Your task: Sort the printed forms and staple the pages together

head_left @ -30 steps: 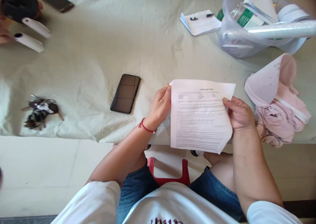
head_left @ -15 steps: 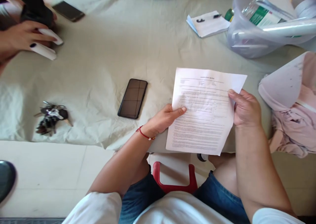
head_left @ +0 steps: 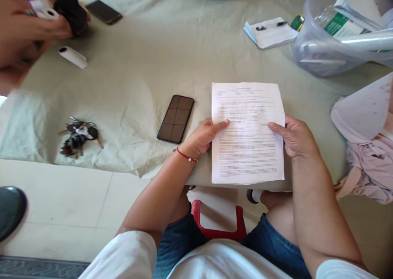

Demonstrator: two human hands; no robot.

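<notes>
Head view is showing one printed sheet lying at the cloth's near edge, the left hand pinching its left margin and the right hand gripping its right margin. Judging by that, squaring the sheet is under way, and a next move would need both grips kept even. Left of the sheet are lying one phone and one key bunch; a second phone is lying far beyond.

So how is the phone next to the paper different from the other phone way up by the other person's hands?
The near phone looks bigger and lies close to the left hand and the printed sheet; the far phone looks smaller and lies at the table's far side, beside another person's hands. The near phone's screen shows pale reflections; the far phone's looks plain dark. Both lie flat on the cloth, screens dark.
</notes>
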